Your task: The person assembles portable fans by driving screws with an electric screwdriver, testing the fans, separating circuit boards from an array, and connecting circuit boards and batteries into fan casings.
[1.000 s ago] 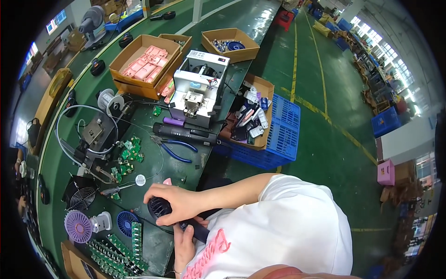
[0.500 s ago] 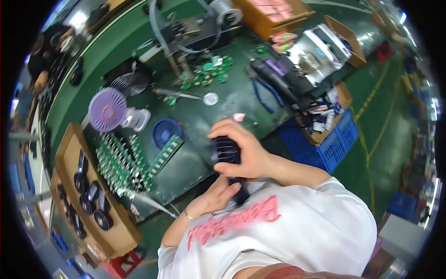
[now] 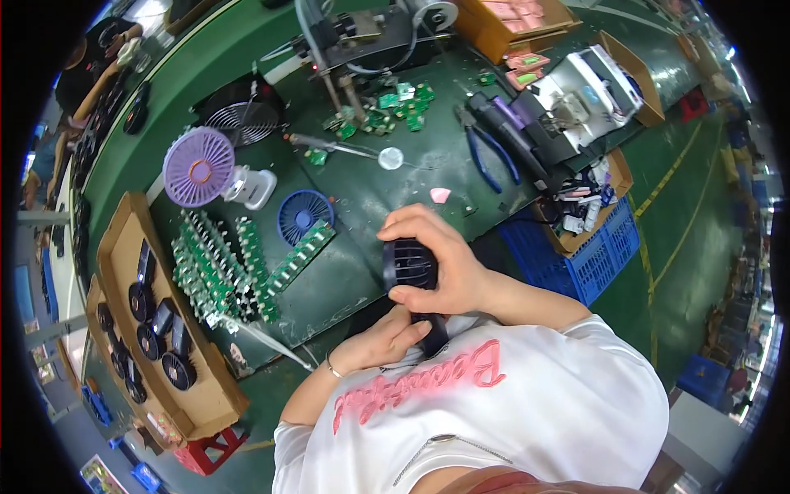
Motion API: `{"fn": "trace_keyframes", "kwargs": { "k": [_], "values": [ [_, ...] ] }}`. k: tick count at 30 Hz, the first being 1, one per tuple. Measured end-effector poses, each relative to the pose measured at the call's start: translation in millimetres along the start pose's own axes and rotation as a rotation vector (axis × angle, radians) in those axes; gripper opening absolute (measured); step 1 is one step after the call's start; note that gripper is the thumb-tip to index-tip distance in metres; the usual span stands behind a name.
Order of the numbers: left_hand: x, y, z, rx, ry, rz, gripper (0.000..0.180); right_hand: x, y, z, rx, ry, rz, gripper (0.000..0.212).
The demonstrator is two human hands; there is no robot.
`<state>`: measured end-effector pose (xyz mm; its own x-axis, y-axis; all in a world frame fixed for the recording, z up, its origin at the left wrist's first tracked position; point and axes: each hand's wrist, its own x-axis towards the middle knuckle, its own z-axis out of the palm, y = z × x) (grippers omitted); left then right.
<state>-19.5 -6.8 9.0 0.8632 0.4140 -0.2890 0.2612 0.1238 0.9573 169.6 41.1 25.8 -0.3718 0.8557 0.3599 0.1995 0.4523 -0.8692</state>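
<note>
Head view is now showing more of the carton (image 3: 207, 409); right hand (image 3: 451, 267) and left hand (image 3: 380, 342) are still clasping the black fan (image 3: 413, 265), handling continuing.

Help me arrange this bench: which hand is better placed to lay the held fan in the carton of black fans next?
Probably the left hand: it holds the fan by its handle, nearer the carton. The right hand is farther from it, curled around the grille.
</note>
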Motion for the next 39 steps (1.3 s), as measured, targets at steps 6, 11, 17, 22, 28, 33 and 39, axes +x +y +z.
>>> {"fn": "trace_keyframes", "kwargs": {
  "k": [6,11,17,22,28,33,39],
  "values": [
    [10.5,-8.9,26.7,-0.608,0.392,0.090,0.060,18.8,30.8,-3.2,0.353,-0.105,0.000,0.039],
    [19.2,-7.0,26.6,-0.566,0.708,0.302,0.076,45.3,77.9,17.1,-0.165,0.092,-0.085,0.028],
    [15.5,-12.9,21.6,-0.514,0.884,0.390,0.079,60.8,77.9,34.8,-0.463,0.193,-0.035,0.023],
    [13.4,-11.1,21.2,-0.536,0.930,0.371,0.075,70.2,69.6,41.1,-0.600,0.179,0.077,0.022],
    [15.7,-9.3,15.5,-0.529,0.982,0.388,0.070,61.6,65.0,41.2,-0.649,0.189,0.123,0.023],
    [16.3,-11.2,17.5,-0.529,1.015,0.376,0.066,55.8,68.8,40.1,-0.703,0.166,0.117,0.012],
    [18.2,-11.9,16.1,-0.501,0.991,0.409,0.066,59.6,63.4,37.1,-0.754,0.092,0.182,0.012]
  ]
}}
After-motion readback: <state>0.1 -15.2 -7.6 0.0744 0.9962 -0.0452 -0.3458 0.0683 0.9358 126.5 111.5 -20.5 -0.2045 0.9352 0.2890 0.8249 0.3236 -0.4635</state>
